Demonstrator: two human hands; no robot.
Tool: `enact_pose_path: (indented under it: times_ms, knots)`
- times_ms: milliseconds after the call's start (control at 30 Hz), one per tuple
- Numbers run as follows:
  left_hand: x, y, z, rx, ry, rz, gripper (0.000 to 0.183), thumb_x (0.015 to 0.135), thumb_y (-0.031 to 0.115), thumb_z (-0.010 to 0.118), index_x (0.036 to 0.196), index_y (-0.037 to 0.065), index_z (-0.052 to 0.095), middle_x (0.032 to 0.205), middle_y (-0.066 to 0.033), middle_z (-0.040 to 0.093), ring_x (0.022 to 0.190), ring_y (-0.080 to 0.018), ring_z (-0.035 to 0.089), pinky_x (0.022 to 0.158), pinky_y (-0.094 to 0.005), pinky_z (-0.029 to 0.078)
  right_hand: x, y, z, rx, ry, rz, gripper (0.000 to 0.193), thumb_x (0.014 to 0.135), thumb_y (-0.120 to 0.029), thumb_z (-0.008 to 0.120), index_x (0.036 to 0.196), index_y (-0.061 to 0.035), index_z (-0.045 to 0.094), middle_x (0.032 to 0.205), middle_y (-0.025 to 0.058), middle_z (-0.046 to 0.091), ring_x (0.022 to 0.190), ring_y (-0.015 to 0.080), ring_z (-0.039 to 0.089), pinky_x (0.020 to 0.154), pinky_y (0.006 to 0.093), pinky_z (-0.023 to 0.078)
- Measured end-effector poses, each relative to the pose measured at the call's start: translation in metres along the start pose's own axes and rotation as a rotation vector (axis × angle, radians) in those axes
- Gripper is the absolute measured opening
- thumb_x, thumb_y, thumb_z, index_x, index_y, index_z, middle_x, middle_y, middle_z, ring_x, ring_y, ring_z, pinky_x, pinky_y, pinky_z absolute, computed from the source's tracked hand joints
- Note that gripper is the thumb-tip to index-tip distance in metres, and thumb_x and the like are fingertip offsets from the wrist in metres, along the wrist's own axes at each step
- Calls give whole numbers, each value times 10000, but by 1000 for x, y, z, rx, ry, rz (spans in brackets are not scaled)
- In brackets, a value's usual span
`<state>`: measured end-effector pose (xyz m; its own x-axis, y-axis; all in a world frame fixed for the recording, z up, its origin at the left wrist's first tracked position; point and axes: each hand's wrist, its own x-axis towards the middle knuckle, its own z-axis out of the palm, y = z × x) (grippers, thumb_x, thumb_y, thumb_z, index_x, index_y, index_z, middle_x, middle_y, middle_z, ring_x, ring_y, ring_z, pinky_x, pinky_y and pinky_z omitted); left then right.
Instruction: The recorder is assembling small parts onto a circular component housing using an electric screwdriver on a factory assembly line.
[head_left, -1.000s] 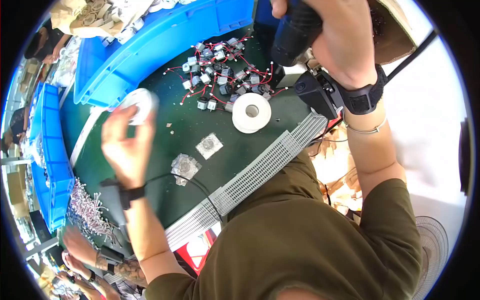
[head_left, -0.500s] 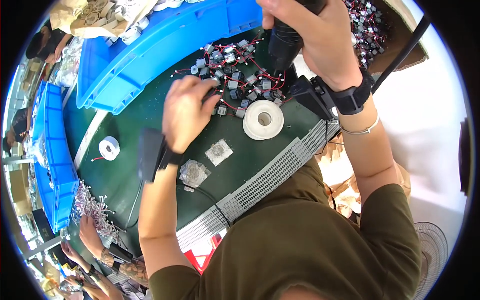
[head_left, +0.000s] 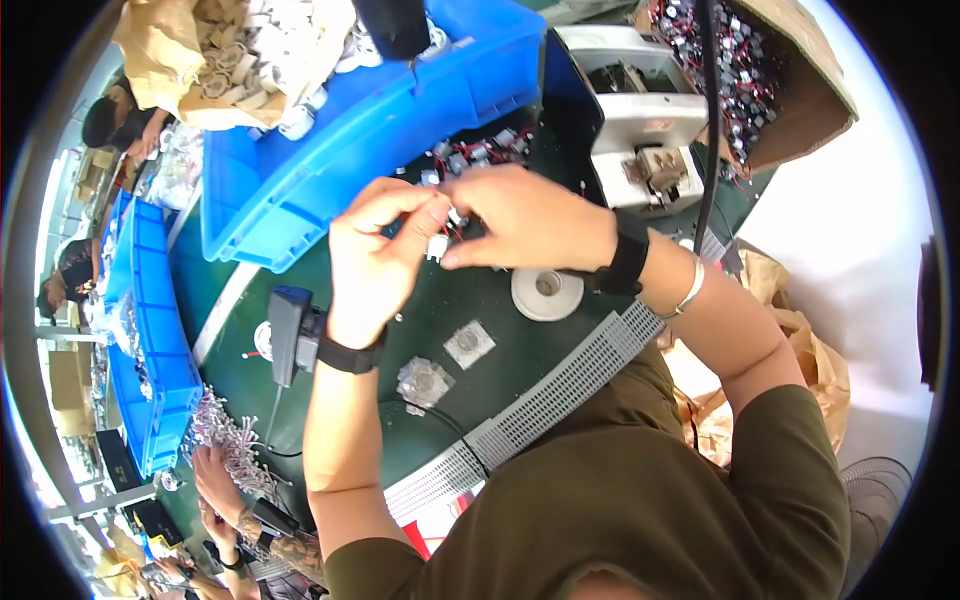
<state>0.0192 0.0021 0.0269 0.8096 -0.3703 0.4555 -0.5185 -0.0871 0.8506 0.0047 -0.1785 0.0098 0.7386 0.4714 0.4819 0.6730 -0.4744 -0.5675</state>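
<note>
My left hand [head_left: 378, 255] and my right hand [head_left: 535, 222] meet over the green table, fingertips nearly touching. Between them is a small grey-white motor-like part [head_left: 437, 247] with a bit of red wire, partly covered by the fingers. My left thumb and forefinger are pinched together at its upper end. The right fingers curl in from the other side, and what they grip is hidden. Behind the hands lies a pile of small grey parts with red wires [head_left: 480, 152]. A white ring-shaped roll [head_left: 547, 294] sits just below my right hand.
A blue bin [head_left: 300, 190] with white rings stands behind. A black handheld tool [head_left: 392, 28] hangs above it. At the back right are a metal fixture [head_left: 660, 175] and a carton [head_left: 800, 120] of small parts. A co-worker's hand [head_left: 215, 480] is at lower left.
My right hand has let go of the black tool, which now hangs higher up to the left, and has come down to my left hand. The left hand has left the pile's edge.
</note>
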Motion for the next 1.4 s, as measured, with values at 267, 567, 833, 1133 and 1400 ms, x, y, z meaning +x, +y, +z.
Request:
enact_pose_path:
  times_ms: [267,567,833,1133,1400]
  knots:
    - [12,24,-8,378,156,198,78,794,31,671,871,18,666,848,-113,665,769,-208,634,726,-292,494,9,-11,-22,264,-48,252,228,759,-139,694,900,2,584,713,108,603,633,206,616,589,306,467]
    - [224,-60,-172,1350,24,502,272,800,182,546,1008,39,648,958,-216,640,896,-356,631,783,-412,503,2,-26,-48,549,-81,413,235,759,18,709,963,-10,595,940,40,572,801,81,574,679,213,493]
    - [283,-98,-138,1410,3,300,258,790,164,545,1001,41,630,953,-227,637,886,-360,629,777,-423,503,-25,-29,-64,585,-62,491,246,772,24,698,996,2,597,1003,53,575,882,105,584,711,225,497]
    - [202,-59,-181,552,-12,250,404,835,51,568,1234,64,511,827,-63,637,696,-150,619,587,-279,491,-46,-26,-61,560,167,422,244,764,-25,716,989,-8,623,993,63,606,864,114,606,721,232,513]
    - [10,36,-2,-236,-541,-699,350,835,8,566,1184,2,544,960,-72,623,714,-123,629,534,-243,542,-59,-32,-64,613,193,334,261,791,76,625,1045,29,589,1121,103,508,962,141,541,810,250,460]
